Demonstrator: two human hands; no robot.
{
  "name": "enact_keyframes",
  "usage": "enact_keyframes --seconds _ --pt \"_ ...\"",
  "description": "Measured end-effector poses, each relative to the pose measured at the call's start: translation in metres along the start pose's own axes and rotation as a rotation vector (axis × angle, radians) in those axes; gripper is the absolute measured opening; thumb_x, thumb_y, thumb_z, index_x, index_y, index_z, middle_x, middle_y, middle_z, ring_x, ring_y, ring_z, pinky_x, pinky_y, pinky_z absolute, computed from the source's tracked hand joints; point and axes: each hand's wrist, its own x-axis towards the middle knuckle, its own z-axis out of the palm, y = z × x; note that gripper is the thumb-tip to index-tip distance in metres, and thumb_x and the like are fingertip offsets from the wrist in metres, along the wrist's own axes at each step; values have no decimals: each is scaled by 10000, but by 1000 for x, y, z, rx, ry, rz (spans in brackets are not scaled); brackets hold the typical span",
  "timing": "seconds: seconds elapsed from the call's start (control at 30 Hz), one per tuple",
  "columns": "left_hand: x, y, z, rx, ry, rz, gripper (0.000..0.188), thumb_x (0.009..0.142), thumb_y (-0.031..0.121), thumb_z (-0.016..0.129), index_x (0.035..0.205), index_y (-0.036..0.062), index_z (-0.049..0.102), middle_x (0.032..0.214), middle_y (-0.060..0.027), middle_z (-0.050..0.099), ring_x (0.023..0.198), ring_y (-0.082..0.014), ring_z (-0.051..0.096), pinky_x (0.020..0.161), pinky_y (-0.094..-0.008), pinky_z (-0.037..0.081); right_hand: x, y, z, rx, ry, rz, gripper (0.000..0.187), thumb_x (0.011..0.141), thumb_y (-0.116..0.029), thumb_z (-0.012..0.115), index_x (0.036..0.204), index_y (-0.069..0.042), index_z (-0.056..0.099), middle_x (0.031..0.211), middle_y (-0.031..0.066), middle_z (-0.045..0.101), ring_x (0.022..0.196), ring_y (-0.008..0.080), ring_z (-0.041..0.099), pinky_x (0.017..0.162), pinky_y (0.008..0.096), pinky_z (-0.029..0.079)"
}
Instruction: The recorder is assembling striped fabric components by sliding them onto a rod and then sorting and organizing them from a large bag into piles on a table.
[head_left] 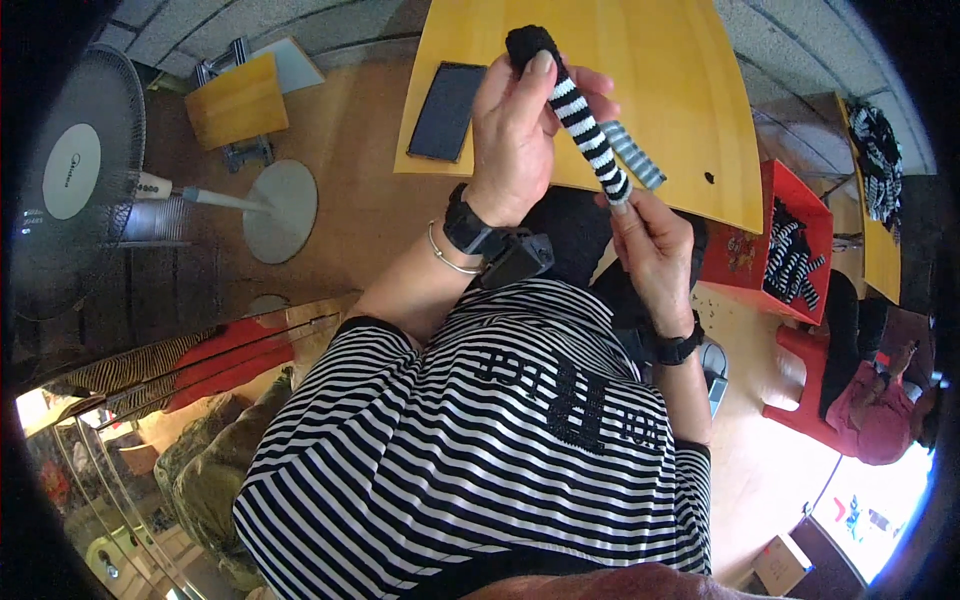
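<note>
Yellow wooden surface [690, 70] spreads beyond the left hand [515, 140] and right hand [657, 243], a striped knit tube [583, 121] held between them.
Its long axis slants from the left hand, farther out, pinching the black end, to the right hand, nearer the body, pinching the striped tip; a grey strip [636, 156] lies just beyond the right hand.

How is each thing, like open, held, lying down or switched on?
Black-and-white striped knit tube: held straight between both hands
Left hand: gripping its black end
Right hand: pinching its other end
Grey striped strip: lying on the table
Phone: flat, screen dark
Red bin: open, striped pieces inside
Fan: standing; spinning, can't tell
</note>
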Motion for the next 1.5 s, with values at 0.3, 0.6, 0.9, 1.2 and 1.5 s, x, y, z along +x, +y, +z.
enact_keyframes --seconds 0.3,0.6,0.9,1.2,1.5 --pt "2 1 -2 -57 13 2 287 1000 278 442 920 14 521 849 -156 656 737 -281 676 735 -394 542 4 2 -28 -366 78 -359 102 869 -22 645 963 12 667 756 116 658 669 142 613 630 252 479" --pt "5 -3 1 1 -112 5 355 999 294 457 813 8 554 712 -111 605 682 -278 659 708 -394 531 2 5 -32 -326 51 -272 105 865 -13 644 965 11 667 781 108 672 685 147 627 642 249 485" --pt "-11 -17 22 3 -148 -98 315 972 305 508 843 20 547 562 -69 532 600 -238 635 659 -337 505 12 -6 -22 -392 61 -351 40 850 -10 648 863 13 617 650 134 552 578 138 535 556 263 443" --pt "-2 -24 8 -23 -33 -106 267 966 292 522 905 34 546 635 -76 584 649 -250 655 673 -364 529 10 3 5 -35 35 -35 150 957 -103 553 967 -9 669 642 -86 452 548 6 375 485 177 290" --pt "12 -7 -20 -73 -165 -180 398 969 281 478 674 30 569 662 -113 603 767 -305 656 845 -425 463 22 1 -42 -404 -46 -308 83 853 -20 634 927 17 645 699 147 605 597 188 570 585 298 462"
